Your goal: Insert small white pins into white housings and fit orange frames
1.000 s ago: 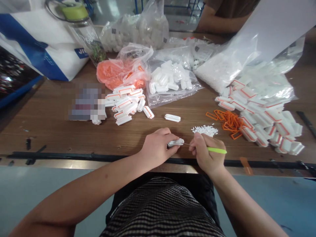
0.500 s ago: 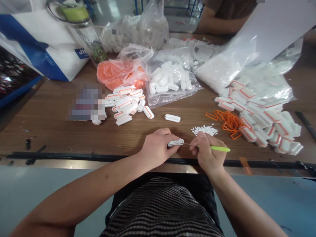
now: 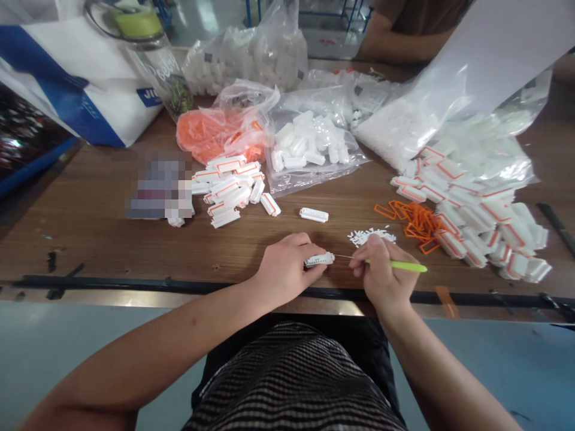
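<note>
Wooden table [image 3: 112, 233], centre of frame: heap of white blocks with orange trim [image 3: 229, 182], one loose white block [image 3: 314, 214], small white bits [image 3: 372, 235], orange frames [image 3: 411, 218]. Upper frame: clear bags [image 3: 314, 143], blue-and-white bag [image 3: 67, 78], another person's arm [image 3: 395, 36]. Lower centre: left hand [image 3: 283, 269] clamped on a white part [image 3: 320, 260]; right hand [image 3: 381, 278] pinches a green-handled pick [image 3: 398, 265], thin tip just beside the part. Patch at centre left blurred.
</note>
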Available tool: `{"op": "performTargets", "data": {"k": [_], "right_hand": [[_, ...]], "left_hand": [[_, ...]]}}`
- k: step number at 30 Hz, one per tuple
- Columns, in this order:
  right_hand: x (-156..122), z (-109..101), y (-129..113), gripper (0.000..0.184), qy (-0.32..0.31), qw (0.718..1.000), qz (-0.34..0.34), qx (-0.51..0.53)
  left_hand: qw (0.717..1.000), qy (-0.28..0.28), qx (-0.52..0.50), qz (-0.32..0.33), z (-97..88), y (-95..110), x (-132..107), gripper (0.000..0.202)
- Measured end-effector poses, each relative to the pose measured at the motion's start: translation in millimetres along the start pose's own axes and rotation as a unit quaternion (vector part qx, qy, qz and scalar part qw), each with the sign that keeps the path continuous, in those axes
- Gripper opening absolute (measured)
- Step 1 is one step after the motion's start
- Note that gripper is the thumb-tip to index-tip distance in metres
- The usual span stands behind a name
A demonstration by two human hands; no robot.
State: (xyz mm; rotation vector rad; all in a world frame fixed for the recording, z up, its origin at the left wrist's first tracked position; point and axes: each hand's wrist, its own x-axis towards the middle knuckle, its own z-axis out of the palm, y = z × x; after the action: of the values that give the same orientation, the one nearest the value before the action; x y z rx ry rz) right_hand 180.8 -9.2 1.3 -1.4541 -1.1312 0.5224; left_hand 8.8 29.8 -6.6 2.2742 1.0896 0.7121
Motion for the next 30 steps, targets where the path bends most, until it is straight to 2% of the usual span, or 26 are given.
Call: {"op": "performTargets", "data": {"k": [2, 13, 19, 25, 30], "right_hand": [[0.2, 1.0, 1.7, 0.048, 0.002, 1.0, 0.004, 0.0], [2.8, -0.4, -0.9, 0.048, -0.068, 0.996, 0.008, -0.053], [0.8, 0.3, 2.6, 0.05, -0.027, 0.999, 0.007, -0.021], [1.7, -0.4, 0.5, 0.049, -0.059, 0.997, -0.001, -0.053], [0.1, -1.4, 4.6, 0.048, -0.032, 0.999, 0.013, -0.017]], "left_hand": [[1.0, -0.001, -0.001, 0.0, 0.2, 0.0, -0.1, 0.013], [1.0, 0.005, 0.003, 0.006, 0.4, -0.6, 0.3, 0.014], [1.0, 0.005, 0.005, 0.006, 0.7, -1.1, 0.6, 0.013], [1.0, 0.003, 0.006, 0.011, 0.2, 0.1, 0.4, 0.012], [1.0, 0.004, 0.007, 0.009, -0.8, 0.3, -0.1, 0.013]]}}
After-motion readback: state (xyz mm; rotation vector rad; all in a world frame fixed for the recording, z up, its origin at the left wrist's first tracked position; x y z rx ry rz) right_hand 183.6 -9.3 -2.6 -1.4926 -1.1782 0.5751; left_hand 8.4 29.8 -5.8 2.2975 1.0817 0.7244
